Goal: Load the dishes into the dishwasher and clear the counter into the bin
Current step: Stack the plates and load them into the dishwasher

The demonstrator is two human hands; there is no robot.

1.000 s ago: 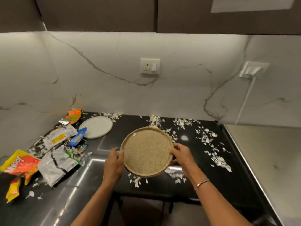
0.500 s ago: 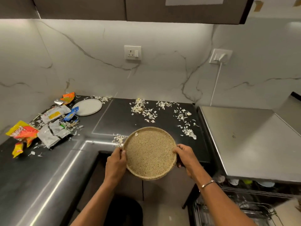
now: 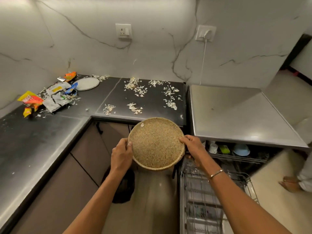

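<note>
Pulled back since 0.5 s ago, the speckled plate [image 3: 156, 144] now hangs past the front edge of the black counter [image 3: 42, 141], over the floor and just left of the pulled-out lower rack [image 3: 202, 200] of the open dishwasher. Both hands pinch its rim. The left hand [image 3: 121, 154] lays its thumb on the left rim, with its other fingers hidden beneath. The right hand [image 3: 194, 147] curls its fingers over the right rim, and a thin bangle [image 3: 216, 173] sits on that wrist. Both forearms reach up from the bottom edge, the plate nearly level between them. A dark bin [image 3: 125, 188] on the floor is partly hidden behind the left forearm. Items in the dishwasher's upper rack [image 3: 236, 156] are blurred, and I cannot tell what they are. At the counter's back left corner lie a white plate [image 3: 86, 83] and crumpled wrappers [image 3: 50, 97], while pale scraps [image 3: 135, 88] are scattered along its back edge. Marble-patterned walls carry 2 sockets.
</note>
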